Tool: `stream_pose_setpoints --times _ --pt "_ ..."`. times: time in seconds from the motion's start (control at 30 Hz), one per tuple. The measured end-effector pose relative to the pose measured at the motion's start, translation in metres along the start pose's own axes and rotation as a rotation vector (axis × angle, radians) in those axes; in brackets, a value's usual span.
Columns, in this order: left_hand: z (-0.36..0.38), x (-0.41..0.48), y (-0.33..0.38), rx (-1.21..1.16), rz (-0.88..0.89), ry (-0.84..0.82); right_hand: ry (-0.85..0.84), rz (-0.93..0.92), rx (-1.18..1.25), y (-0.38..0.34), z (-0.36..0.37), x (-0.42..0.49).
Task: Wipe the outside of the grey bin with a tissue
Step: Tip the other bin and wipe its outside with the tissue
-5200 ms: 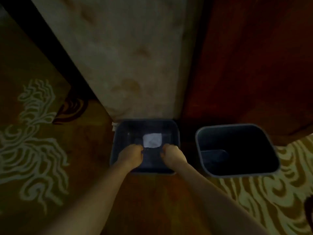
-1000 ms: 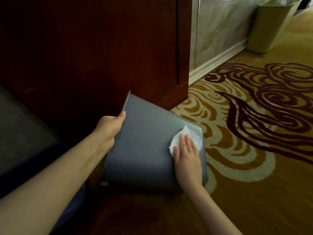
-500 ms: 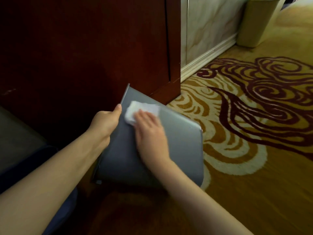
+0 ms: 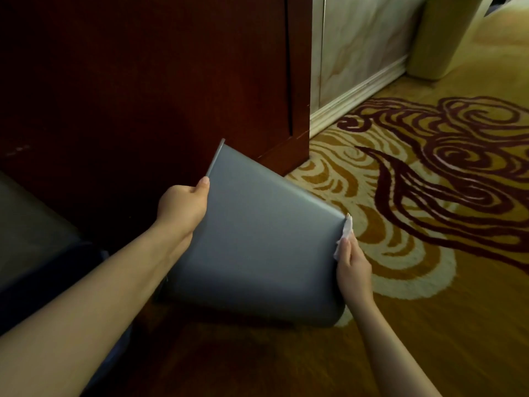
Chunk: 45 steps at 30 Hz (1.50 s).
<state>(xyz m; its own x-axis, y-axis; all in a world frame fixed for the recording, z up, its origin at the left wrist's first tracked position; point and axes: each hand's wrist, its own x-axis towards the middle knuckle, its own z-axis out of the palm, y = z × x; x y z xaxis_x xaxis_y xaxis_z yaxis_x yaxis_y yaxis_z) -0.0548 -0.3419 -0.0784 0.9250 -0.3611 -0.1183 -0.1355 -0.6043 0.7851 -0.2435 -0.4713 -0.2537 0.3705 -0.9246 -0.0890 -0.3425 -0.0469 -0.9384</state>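
Note:
The grey bin (image 4: 257, 242) lies tipped on its side on the carpet, one broad outer wall facing up toward me. My left hand (image 4: 183, 207) grips its rim at the upper left edge, thumb on the outside. At the bin's right edge my right hand (image 4: 353, 265) presses a crumpled white tissue (image 4: 345, 234) against the right side wall, near the upper right corner. Most of the tissue is hidden behind the edge and under my fingers.
A dark red wooden cabinet (image 4: 171, 81) stands just behind the bin. To its right runs a pale marble wall with a white skirting board (image 4: 357, 96). A beige bin (image 4: 446, 35) stands at the far right. The patterned carpet (image 4: 443, 173) spreads out to the right.
My right hand has slid the tissue from the upper left of the bin's top face across to its right edge and onto the side wall. The left hand has kept its hold on the rim.

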Motion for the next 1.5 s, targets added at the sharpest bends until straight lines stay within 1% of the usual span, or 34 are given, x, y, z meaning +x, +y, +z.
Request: stream_pose_setpoints --times 0.07,0.1,0.13,0.17,0.2,0.23,0.3,0.33,0.37,0.43,0.47,0.5,0.57,0.63,0.7,0.73,0.77,0.8,0.9,0.97,1.0,1.07,1.13,1.17,1.27,1.33,1.4,1.5 --pt "-0.002 -0.002 -0.002 -0.011 -0.006 -0.010 0.088 0.034 0.106 -0.009 -0.006 0.001" --pt "-0.003 -0.002 -0.003 -0.015 -0.010 -0.015 0.170 0.017 0.131 -0.015 -0.012 0.001" --pt "-0.004 -0.003 -0.004 -0.019 -0.016 -0.022 0.243 -0.045 0.128 -0.026 -0.016 -0.001" --pt "-0.005 -0.002 -0.005 -0.029 -0.025 -0.025 0.266 -0.142 0.107 -0.039 -0.017 -0.006" --pt "-0.005 -0.001 -0.005 -0.046 -0.041 -0.028 0.219 -0.248 0.082 -0.054 -0.012 -0.014" --pt "-0.005 0.001 -0.004 -0.062 -0.057 -0.034 0.122 -0.337 0.034 -0.066 -0.002 -0.023" --pt "-0.004 0.002 0.000 -0.078 -0.072 -0.047 -0.062 -0.466 -0.115 -0.083 0.026 -0.046" --pt "-0.004 0.002 0.002 -0.073 -0.071 -0.045 -0.109 -0.531 -0.181 -0.086 0.038 -0.057" --pt "-0.004 0.001 0.002 -0.066 -0.067 -0.040 -0.121 -0.591 -0.229 -0.085 0.045 -0.064" --pt "-0.003 0.001 0.001 -0.063 -0.054 -0.034 -0.064 -0.650 -0.284 -0.069 0.042 -0.065" --pt "-0.002 0.001 0.000 -0.062 -0.046 -0.034 -0.014 -0.617 -0.298 -0.054 0.034 -0.062" --pt "-0.001 0.000 -0.001 -0.060 -0.035 -0.031 0.044 -0.537 -0.297 -0.037 0.023 -0.060" --pt "0.000 -0.001 0.000 -0.052 -0.013 -0.021 0.147 -0.319 -0.250 -0.009 0.002 -0.054" --pt "0.002 -0.002 0.001 -0.043 0.005 -0.018 0.205 -0.139 -0.195 0.009 -0.014 -0.048" --pt "0.001 -0.005 0.003 -0.033 0.032 -0.023 0.271 -0.044 -0.092 0.008 -0.024 -0.041" --pt "0.000 -0.007 0.003 -0.023 0.050 -0.027 0.303 -0.035 -0.041 0.000 -0.026 -0.038" --pt "0.000 -0.009 0.003 -0.013 0.074 -0.031 0.326 -0.073 0.000 -0.015 -0.026 -0.036" --pt "-0.002 -0.011 0.002 -0.005 0.106 -0.030 0.333 -0.159 0.032 -0.036 -0.023 -0.035" --pt "-0.008 -0.017 -0.002 0.019 0.217 -0.027 0.302 -0.509 0.052 -0.110 0.002 -0.030" --pt "-0.013 -0.021 -0.005 0.005 0.269 -0.026 0.265 -0.684 0.001 -0.152 0.024 -0.021" --pt "-0.016 -0.023 -0.006 -0.002 0.292 -0.020 0.247 -0.746 -0.045 -0.166 0.033 -0.016" --pt "-0.022 -0.027 -0.011 -0.012 0.329 0.002 0.217 -0.803 -0.141 -0.173 0.046 -0.007" --pt "-0.028 -0.029 -0.020 -0.028 0.332 0.018 0.199 -0.765 -0.179 -0.158 0.045 -0.002" --pt "-0.032 -0.029 -0.025 -0.050 0.315 0.025 0.194 -0.698 -0.164 -0.144 0.042 0.001" --pt "-0.040 -0.032 -0.042 -0.183 0.236 0.036 0.220 -0.383 -0.152 -0.100 0.024 0.013" --pt "-0.042 -0.037 -0.048 -0.253 0.223 0.023 0.217 -0.251 -0.169 -0.085 0.013 0.021" --pt "-0.041 -0.037 -0.049 -0.276 0.255 0.006 0.229 -0.214 -0.181 -0.087 0.007 0.028" --pt "-0.040 -0.032 -0.047 -0.307 0.305 -0.005 0.252 -0.239 -0.147 -0.108 0.003 0.034"
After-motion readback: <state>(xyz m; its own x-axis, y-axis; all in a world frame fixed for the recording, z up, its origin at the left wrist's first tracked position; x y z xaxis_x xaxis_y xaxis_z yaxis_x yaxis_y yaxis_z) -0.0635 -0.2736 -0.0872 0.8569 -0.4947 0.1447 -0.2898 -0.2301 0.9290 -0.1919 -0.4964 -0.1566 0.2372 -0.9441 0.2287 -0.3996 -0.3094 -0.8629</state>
